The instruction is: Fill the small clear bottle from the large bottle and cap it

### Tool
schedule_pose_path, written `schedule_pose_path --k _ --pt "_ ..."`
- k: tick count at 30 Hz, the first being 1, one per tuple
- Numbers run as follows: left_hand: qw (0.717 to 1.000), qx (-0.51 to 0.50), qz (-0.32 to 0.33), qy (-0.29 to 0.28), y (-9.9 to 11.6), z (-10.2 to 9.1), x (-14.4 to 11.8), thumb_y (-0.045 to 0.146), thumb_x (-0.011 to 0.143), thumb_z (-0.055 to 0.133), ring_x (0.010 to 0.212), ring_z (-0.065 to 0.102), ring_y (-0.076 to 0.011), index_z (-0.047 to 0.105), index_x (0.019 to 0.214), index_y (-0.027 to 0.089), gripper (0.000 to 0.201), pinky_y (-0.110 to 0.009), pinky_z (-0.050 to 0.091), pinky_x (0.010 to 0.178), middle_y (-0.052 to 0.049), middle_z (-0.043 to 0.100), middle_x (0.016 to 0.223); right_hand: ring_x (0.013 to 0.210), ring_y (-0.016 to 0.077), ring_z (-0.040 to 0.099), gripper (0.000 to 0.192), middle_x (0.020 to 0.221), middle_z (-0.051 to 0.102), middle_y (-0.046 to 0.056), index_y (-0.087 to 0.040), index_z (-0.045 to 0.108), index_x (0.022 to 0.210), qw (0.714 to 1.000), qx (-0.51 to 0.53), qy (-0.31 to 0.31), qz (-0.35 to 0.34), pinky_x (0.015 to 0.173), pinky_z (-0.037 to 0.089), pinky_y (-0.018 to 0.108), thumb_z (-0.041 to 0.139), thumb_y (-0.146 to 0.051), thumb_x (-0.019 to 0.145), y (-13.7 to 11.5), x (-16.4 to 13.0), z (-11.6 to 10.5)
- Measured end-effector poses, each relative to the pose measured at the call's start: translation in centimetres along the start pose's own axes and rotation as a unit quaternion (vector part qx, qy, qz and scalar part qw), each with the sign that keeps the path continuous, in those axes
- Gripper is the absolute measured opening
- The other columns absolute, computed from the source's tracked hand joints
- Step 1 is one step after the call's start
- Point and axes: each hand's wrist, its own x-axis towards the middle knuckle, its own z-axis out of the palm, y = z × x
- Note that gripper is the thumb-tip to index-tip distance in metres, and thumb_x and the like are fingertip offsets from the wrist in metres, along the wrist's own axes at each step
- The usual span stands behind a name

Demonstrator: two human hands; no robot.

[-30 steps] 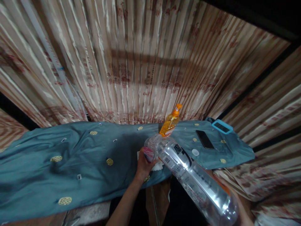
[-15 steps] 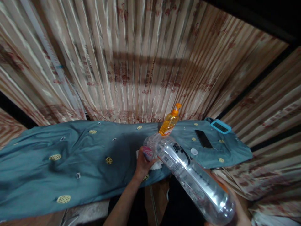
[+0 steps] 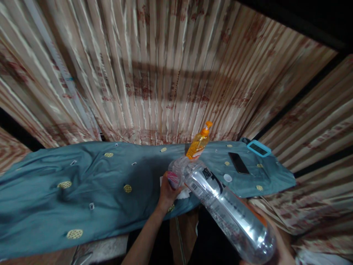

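- A large clear plastic bottle is held tilted, its neck end raised over the near edge of the tabletop and its base lowered toward the body; judged from this slant, the mouth is kept up and within reach of the other hand.
- The neck end is gripped by the left hand, fingers closed around the pink-labelled part; a white cloth or tissue is seen just beneath it.
- The base is cradled from below by the right hand (mostly hidden behind the bottle, so how far it is closed cannot be told).
- The bottle thus spans both hands, left at the top, right at the bottom.
- A white cap lies on the teal cloth, just right of the neck.
- An orange pump bottle stands behind; a dark phone lies beyond the cap.
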Motion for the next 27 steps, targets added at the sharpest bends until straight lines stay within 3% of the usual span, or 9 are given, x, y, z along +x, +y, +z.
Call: schedule_pose_path --k 13,18,27 --pt "1.0 -0.018 0.012 -0.01 0.2 -0.1 -0.1 0.031 0.06 0.088 0.099 0.067 -0.0247 0.057 0.113 0.021 0.062 -0.041 0.056 0.091 -0.005 0.068 0.109 0.131 0.0311 0.06 0.091 0.154 0.055 0.013 -0.027 0.034 0.157 1.0 -0.002 0.005 -0.005 0.097 0.057 0.029 0.081 -0.041 0.08 0.6 -0.6 -0.1" --pt "1.0 -0.016 0.012 -0.002 0.2 0.0 -0.1 0.027 0.061 0.087 0.097 0.066 -0.0233 0.057 0.113 0.021 0.06 -0.04 0.055 0.091 -0.003 0.067 0.106 0.12 0.0269 0.069 0.086 0.144 0.064 0.01 -0.029 0.036 0.155 1.0 -0.019 0.002 -0.007 0.086 0.06 0.022 0.079 -0.044 0.082 0.3 -0.1 0.1" --pt "0.999 -0.034 -0.004 -0.004 0.5 0.1 -0.1 0.029 0.058 0.091 0.097 0.066 -0.0227 0.058 0.11 0.021 0.063 -0.038 0.056 0.089 -0.003 0.067 0.106 0.111 0.0268 0.073 0.084 0.134 0.07 0.009 -0.03 0.038 0.153 1.0 0.0 0.009 -0.007 0.083 0.062 0.025 0.08 -0.042 0.08 0.1 0.4 0.1"
